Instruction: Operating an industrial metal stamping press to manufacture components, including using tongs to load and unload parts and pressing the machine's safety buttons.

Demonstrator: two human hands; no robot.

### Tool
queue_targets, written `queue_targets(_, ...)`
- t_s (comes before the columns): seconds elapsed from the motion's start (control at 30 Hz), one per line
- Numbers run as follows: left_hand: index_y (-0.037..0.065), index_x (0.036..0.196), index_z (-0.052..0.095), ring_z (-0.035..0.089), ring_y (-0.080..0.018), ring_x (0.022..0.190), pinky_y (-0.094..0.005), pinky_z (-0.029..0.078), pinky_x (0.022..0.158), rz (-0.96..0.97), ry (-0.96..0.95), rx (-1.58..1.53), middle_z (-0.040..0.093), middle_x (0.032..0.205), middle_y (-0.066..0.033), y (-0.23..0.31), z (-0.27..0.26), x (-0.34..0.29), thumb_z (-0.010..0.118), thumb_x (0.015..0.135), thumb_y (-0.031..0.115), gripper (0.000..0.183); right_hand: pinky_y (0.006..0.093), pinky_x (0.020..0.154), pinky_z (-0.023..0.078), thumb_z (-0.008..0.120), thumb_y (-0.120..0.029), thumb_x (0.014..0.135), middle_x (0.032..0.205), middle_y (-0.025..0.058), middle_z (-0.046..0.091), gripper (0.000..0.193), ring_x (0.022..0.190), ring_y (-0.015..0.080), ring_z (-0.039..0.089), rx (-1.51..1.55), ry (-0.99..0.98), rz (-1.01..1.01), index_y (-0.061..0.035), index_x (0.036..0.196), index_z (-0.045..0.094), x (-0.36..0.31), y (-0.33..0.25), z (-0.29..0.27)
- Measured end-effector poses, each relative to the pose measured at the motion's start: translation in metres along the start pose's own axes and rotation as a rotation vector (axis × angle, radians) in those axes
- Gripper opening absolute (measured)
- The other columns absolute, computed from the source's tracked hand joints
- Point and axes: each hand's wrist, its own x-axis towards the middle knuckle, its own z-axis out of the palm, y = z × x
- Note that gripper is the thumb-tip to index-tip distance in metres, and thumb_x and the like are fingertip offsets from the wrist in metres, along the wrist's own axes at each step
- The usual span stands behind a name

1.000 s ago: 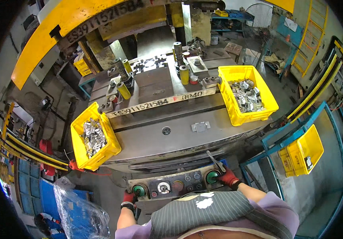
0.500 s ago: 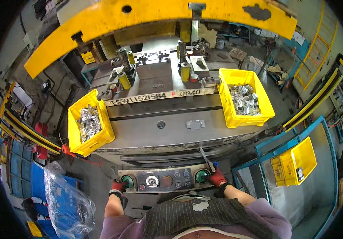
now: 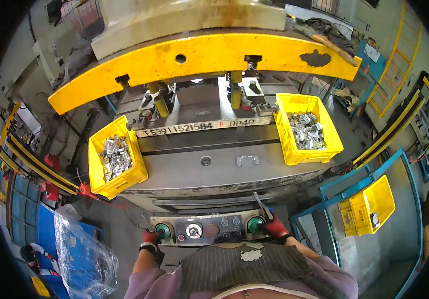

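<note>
Control panel [image 3: 202, 222]: both ends touched

Head view: panel sits low ctr, just in front of the steel tabletop [image 3: 174, 169]. L hand [image 3: 151, 236], red glove, is at L green btn [image 3: 163, 229]; R hand [image 3: 276, 228], red glove too, is on R green btn [image 3: 254, 224]. Finger spread too small to make out on either, so can't tell wide or narrow, nor how hard they press. Grey metal handle [image 3: 262, 205] slants up just beside R hand. Flat metal part [image 3: 247, 161] lies on tabletop, R of a round fitting [image 3: 205, 161]. L bin [image 3: 129, 185] & R bin [image 3: 312, 157], both yellow, stand at tabletop's ends, w/ shiny metal pcs [image 3: 307, 133] in each. Yellow beam [image 3: 209, 50] spans above, twd back. Third bin [image 3: 359, 209], yellow, far R on blue-framed stand [image 3: 369, 259].
</note>
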Motion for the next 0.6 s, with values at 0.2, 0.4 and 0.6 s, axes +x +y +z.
queue_targets(0.2, 0.004, 0.124, 0.035, 0.055, -0.0199, 0.067, -0.0299, 0.047, 0.050, 0.317, 0.257, -0.312, 0.053, 0.096, -0.0124, 0.007, 0.014, -0.061, 0.059, 0.074, 0.005, 0.055, 0.0365, 0.081, 0.043, 0.067, -0.029, 0.071, 0.101, 0.0189, 0.058, 0.052, 0.097, 0.0303, 0.056, -0.105, 0.141, -0.133, -0.0025, 0.111, 0.049, -0.052, -0.071, -0.055)
queue_targets(0.4, 0.000, 0.127, 0.033, 0.047, -0.0191, 0.104, -0.0295, 0.037, 0.088, 0.609, 0.194, -0.293, 0.048, 0.118, -0.0131, 0.087, 0.021, -0.091, 0.059, 0.081, 0.009, 0.054, 0.0343, 0.096, 0.032, 0.058, -0.016, 0.080, 0.125, 0.0201, 0.040, 0.059, 0.117, 0.0287, 0.040, -0.087, -0.006, -0.614, -0.0041, 0.131, 0.029, 0.048, -0.284, -0.037)
queue_targets(0.6, 0.003, 0.128, 0.035, 0.052, -0.0137, 0.089, -0.0249, 0.043, 0.076, 0.485, -0.266, -0.457, 0.053, 0.106, -0.0084, 0.166, 0.048, -0.087, 0.058, 0.078, 0.002, 0.055, 0.0410, 0.088, 0.040, 0.060, -0.018, 0.076, 0.119, 0.0243, 0.044, 0.062, 0.104, 0.0378, 0.048, -0.294, 0.251, -0.741, -0.0050, 0.130, 0.030, 0.180, -0.476, 0.022)
